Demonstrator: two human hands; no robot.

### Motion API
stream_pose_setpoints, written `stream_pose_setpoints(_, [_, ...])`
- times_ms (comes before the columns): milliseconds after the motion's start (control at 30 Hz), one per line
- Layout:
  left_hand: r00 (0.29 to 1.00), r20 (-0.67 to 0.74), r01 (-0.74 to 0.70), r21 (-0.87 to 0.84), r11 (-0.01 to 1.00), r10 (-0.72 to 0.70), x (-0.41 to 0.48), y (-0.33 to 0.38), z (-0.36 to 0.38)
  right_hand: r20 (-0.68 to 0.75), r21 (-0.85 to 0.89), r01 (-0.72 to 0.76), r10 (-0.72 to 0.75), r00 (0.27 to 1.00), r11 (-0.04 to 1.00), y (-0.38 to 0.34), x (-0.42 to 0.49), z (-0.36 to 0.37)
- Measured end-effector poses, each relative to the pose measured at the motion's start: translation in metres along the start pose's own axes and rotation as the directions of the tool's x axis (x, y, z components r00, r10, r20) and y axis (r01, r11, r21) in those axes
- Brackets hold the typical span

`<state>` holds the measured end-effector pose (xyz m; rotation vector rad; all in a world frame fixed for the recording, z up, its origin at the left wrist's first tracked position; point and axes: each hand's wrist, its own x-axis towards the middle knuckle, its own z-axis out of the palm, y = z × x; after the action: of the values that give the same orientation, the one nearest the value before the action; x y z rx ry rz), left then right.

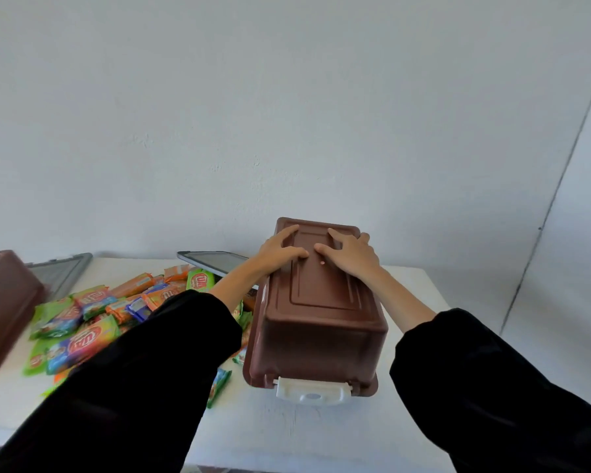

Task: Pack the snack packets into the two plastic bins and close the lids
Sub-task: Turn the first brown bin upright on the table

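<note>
A brown plastic bin (316, 322) stands upside down on the white table (280, 425), its white latch handle (313, 390) facing me. My left hand (278, 249) and my right hand (350, 252) both rest flat on its upturned bottom at the far end, fingers spread. A second brown bin (4, 302), also upside down, sits at the left edge of view. Several snack packets (93, 319) in green, orange and blue lie heaped between the two bins. Two grey lids lie at the back: one (60, 271) by the left bin, one (215, 262) behind my left forearm.
A white wall rises directly behind the table. The table's right edge runs close beside the near bin. One green packet (219, 387) lies near the bin's front left corner.
</note>
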<state>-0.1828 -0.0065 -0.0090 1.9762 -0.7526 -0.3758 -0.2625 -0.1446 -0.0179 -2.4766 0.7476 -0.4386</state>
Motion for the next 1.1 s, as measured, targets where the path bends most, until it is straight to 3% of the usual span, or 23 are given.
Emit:
stream_pose_setpoints(367, [0.995,0.095,0.025,-0.081,0.996,-0.017,-0.078,-0.007,0.062,0.018,-0.048,-0.131,0.131,0.991,0.99,0.043,-0.096,-0.016])
stream_pose_setpoints(800, [0.993,0.081,0.104,-0.189,0.976,-0.09,-0.086,-0.019,0.103,0.062,-0.028,-0.114,0.116,0.991,0.993,0.083,-0.102,-0.012])
stream_pose_setpoints(967, [0.995,0.065,0.094,-0.216,0.972,-0.082,-0.093,-0.019,0.102,0.034,0.096,-0.087,0.084,0.996,0.992,0.09,-0.101,-0.008])
stream_pose_setpoints(1100, [0.992,-0.114,-0.071,-0.169,0.983,0.053,-0.111,-0.031,0.093,-0.023,0.304,-0.018,0.026,0.999,0.953,0.105,-0.129,-0.032])
